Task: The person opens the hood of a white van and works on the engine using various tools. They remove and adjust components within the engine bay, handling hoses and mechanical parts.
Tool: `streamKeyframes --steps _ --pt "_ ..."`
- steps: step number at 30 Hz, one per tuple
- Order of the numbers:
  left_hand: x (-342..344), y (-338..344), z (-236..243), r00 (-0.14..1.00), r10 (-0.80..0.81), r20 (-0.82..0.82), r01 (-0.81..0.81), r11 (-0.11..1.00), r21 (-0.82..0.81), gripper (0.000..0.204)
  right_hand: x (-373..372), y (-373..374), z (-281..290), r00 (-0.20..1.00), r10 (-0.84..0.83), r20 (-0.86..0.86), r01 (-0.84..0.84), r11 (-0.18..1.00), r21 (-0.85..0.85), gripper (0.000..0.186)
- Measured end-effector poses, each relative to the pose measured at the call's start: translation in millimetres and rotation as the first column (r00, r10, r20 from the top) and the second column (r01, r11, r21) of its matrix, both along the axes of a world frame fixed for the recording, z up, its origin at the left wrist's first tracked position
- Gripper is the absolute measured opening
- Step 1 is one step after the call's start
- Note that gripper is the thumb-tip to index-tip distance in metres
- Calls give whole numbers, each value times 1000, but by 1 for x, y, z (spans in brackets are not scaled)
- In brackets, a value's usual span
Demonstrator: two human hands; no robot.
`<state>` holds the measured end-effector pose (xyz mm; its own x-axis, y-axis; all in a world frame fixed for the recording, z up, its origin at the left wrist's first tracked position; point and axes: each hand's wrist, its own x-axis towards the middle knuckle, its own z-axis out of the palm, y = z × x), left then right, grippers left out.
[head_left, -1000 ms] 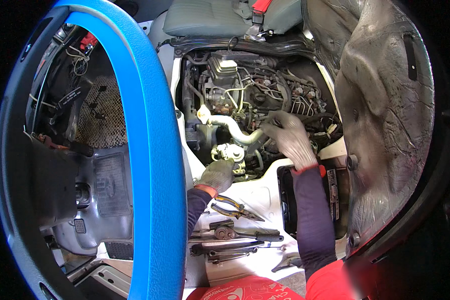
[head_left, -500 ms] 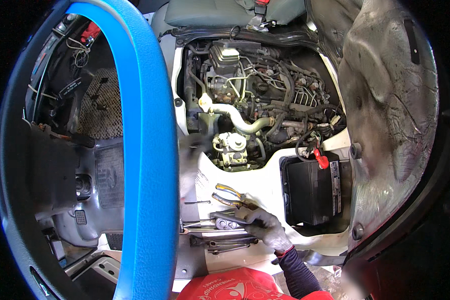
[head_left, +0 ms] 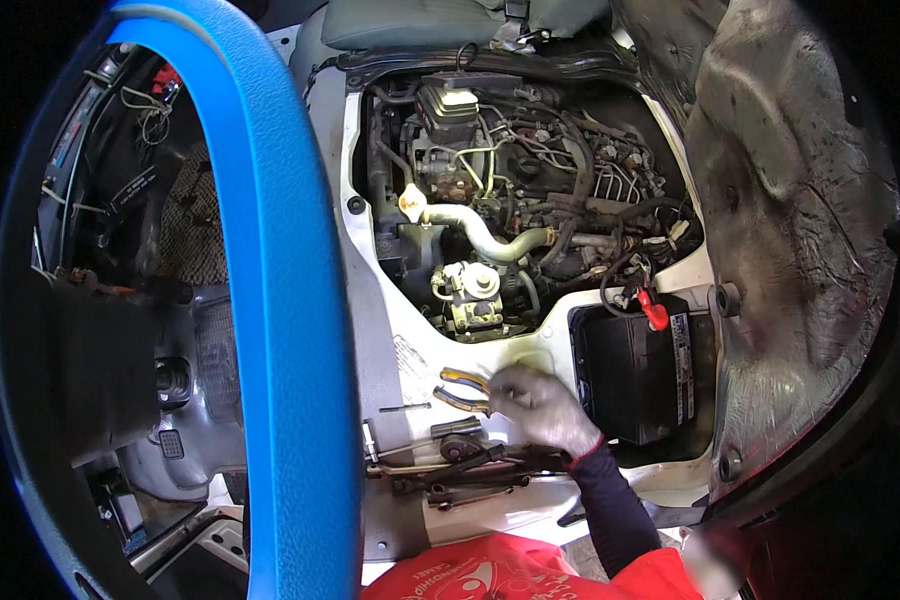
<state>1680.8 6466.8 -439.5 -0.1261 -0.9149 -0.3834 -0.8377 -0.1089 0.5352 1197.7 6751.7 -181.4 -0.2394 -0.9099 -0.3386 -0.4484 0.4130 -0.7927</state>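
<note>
My right hand (head_left: 539, 404), in a pale, soiled glove, is on the white metal ledge (head_left: 420, 330), its fingers curled closed over the pliers (head_left: 460, 385) with yellow-and-dark handles, whose jaws it hides. Below it lie a ratchet (head_left: 460, 448), several wrenches (head_left: 442, 497) and a thin metal tool (head_left: 400, 408). Just right of my hand is a black battery (head_left: 625, 380), with a red terminal cap (head_left: 654, 312) above it. My left hand is out of view.
The open engine bay (head_left: 520, 170) holds hoses, pipes and a pale bent tube (head_left: 490, 245). A blue-covered steering wheel (head_left: 300, 300) spans the left. A padded engine cover (head_left: 780, 200) stands raised at the right, and a grey seat (head_left: 390, 25) is behind.
Both hands have left the engine bay. My left hand has gone out of sight leftward; my right hand moved down to the dark tools, then up onto the pliers. The view has shifted slightly.
</note>
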Motion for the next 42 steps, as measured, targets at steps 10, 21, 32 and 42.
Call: streamKeyframes --steps 10,21,32,42 --pt "-108 11 106 966 186 -179 -235 920 -314 40 -57 -118 -88 915 -302 -268 333 940 77 99" --pt "-360 73 236 726 -552 -409 417 827 -376 47 -70 -137 -143 903 -127 -410 96 991 -95 57" --pt "-439 24 105 865 -399 -303 457 876 153 39 -69 -144 -115 887 -258 -384 292 956 33 38" --pt "-437 34 110 824 -91 -560 284 921 268 41 -95 -143 -126 941 -119 -315 167 978 128 50"
